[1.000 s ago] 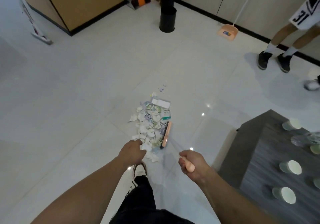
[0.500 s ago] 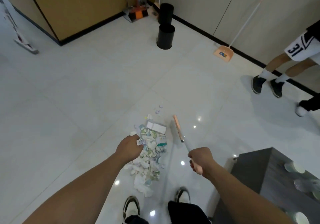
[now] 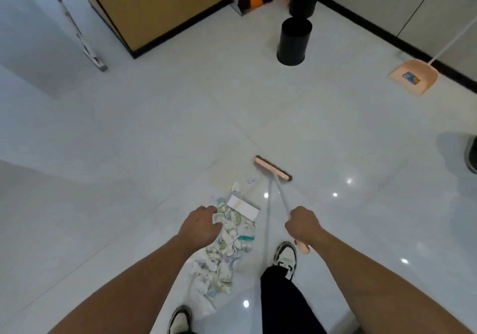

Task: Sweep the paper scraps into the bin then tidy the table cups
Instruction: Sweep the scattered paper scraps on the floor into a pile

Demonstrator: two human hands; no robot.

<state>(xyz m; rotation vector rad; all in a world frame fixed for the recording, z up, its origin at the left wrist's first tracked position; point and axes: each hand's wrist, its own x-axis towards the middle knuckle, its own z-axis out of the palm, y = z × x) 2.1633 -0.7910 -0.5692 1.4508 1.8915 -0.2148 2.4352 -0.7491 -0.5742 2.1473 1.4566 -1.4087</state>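
**Broom held past the scrap pile; bin well off across the floor**

Right hand (image 3: pixel 302 226): fingers curled tight round the thin white shaft of the peach-headed push broom (image 3: pixel 272 168), close to its peach end cap, which shows just below the fist. The broom head is set down on the glossy white tiled floor (image 3: pixel 154 140), just beyond the far end of the scraps.

Left hand (image 3: pixel 201 224): fist seen over the near-left edge of the pile, fingers curled. Whether anything is pinched inside cannot be told; no second handle is visible in it.

The pile of torn white and pastel-printed paper scraps (image 3: pixel 227 246) lies in a long strip between the two hands and down towards the black-and-white trainers (image 3: pixel 285 255). A flat white card-like piece rests at its far end; a few stray bits lie just short of the broom head.

Handling, as judged: the scraps are light, crumpled and loose, so scatter is likely under a fast stroke on so slick a floor. Short, low strokes drawn behind the pile are advised. The shaft is thin and probably whippy; a second hold lower down would steady it.

The nearer black cylindrical bin (image 3: pixel 294 40) stands well apart, far ahead. A peach long-handled dustpan (image 3: pixel 414 76) leans by the far-right wall. The table cups are not in view.
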